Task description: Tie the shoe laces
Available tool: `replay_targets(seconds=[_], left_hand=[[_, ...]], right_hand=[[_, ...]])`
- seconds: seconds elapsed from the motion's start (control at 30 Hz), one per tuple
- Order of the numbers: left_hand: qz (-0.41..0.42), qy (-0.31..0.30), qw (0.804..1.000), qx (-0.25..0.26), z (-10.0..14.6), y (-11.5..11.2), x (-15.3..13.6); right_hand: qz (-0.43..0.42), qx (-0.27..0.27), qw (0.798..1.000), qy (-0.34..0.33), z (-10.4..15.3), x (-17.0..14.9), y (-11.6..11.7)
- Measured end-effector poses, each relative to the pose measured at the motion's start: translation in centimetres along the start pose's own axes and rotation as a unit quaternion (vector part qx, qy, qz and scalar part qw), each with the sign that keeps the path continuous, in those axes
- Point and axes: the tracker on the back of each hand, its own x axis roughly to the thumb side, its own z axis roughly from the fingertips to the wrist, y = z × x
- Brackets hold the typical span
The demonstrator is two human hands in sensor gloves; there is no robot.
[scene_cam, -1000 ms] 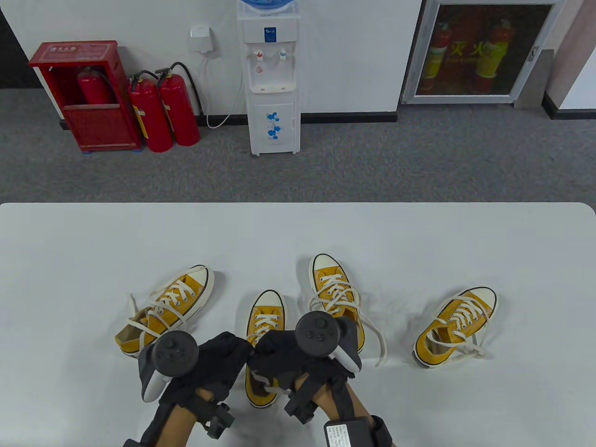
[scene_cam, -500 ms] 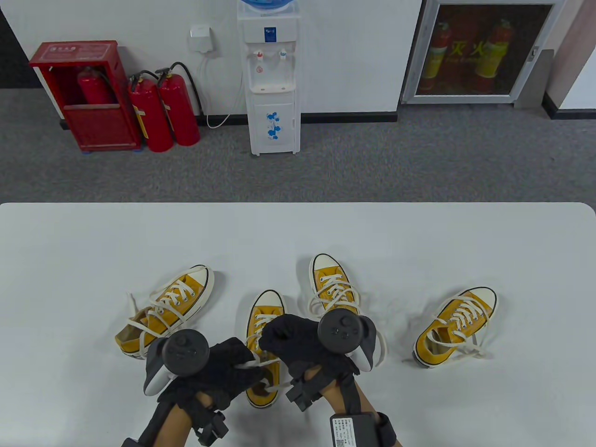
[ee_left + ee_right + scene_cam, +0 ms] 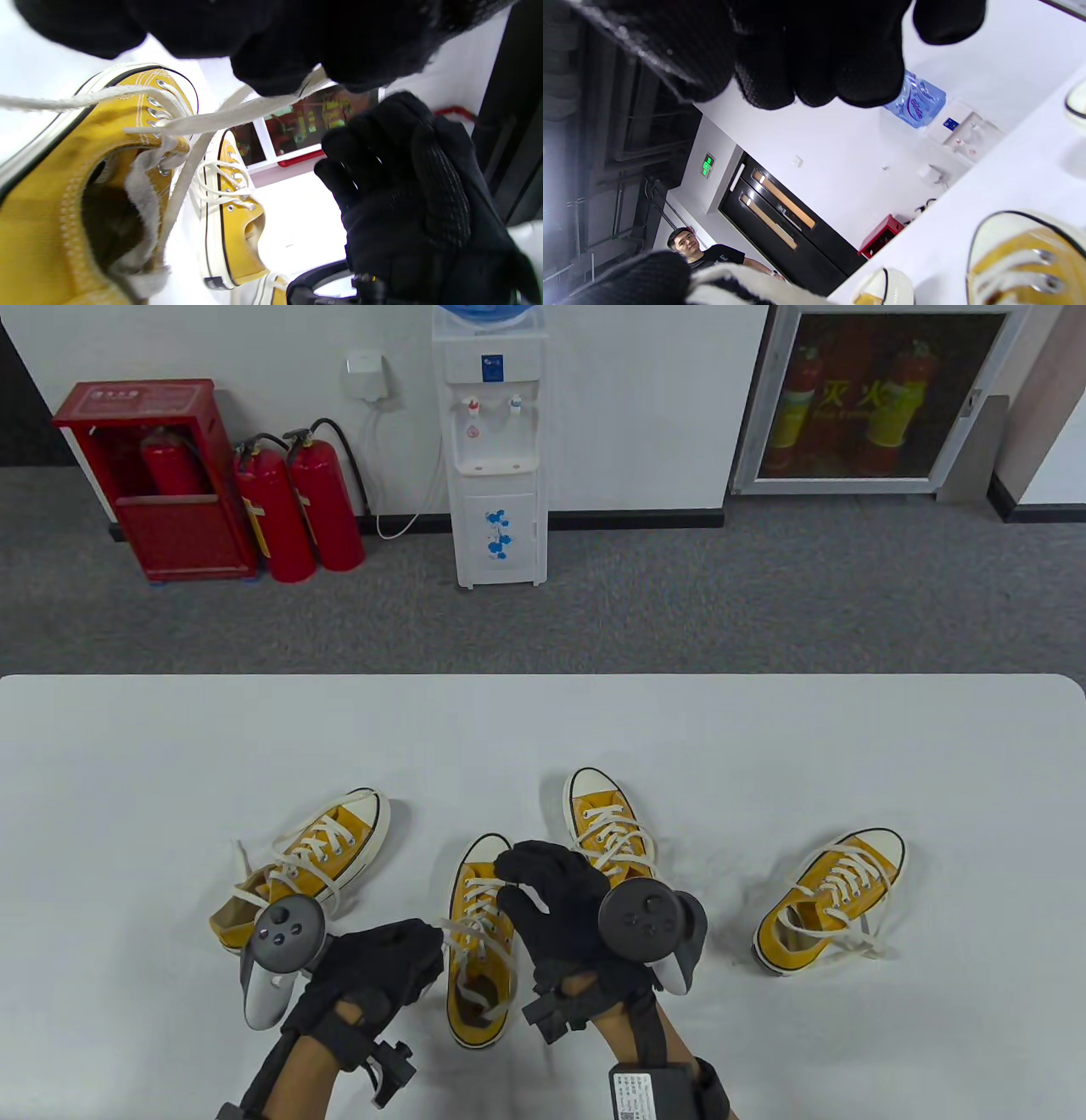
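A white table [image 3: 127, 780] carries four yellow sneakers spread across its near half, toes pointing away from the person, probably so each can be laced in turn. The one being worked on is the near shoe [image 3: 479, 942], lying between the two hands, its lace not yet knotted. The left hand [image 3: 377, 971] sits just left of that shoe with fingers curled, pinching a lace [image 3: 237, 114] end; in the left wrist view the cord runs taut from the eyelets up into the fingertips, which looks like a hold meant to keep tension while the other end is handled. The right hand [image 3: 551, 899] hovers over the shoe's toe and lacing, fingers bent downward; the table view suggests a lace strand running up toward its fingertips, but whether it truly grips one I cannot tell, and the right wrist view shows only curled fingertips against the wall. The other three shoes lie apart with loose laces trailing on the table, so most of the task remains.
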Motion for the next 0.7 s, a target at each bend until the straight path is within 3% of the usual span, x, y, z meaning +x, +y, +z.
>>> replay_targets(seconds=[0.03,0.13,0.27,0.47,0.7], left_hand=[[0.016,0.002,1.0,0.003,0.0,0.1,-0.2],[0.045,0.004,0.999,0.003,0.0,0.4,-0.6],[0.048,0.001,0.999,-0.004,0.0,0.4,-0.5],[0.012,-0.011,1.0,-0.022,-0.1,-0.4,0.3],[-0.034,-0.015,0.999,-0.014,0.1,-0.3,0.8]], right_hand=[[0.005,0.004,1.0,-0.007,-0.1,0.2,0.1],[0.019,0.08,0.997,-0.007,-0.2,0.5,1.3],[0.094,0.16,0.983,-0.002,0.4,0.4,4.0],[0.121,0.163,0.979,-0.011,1.3,0.7,6.4],[0.116,0.117,0.986,-0.001,1.3,0.9,5.6]])
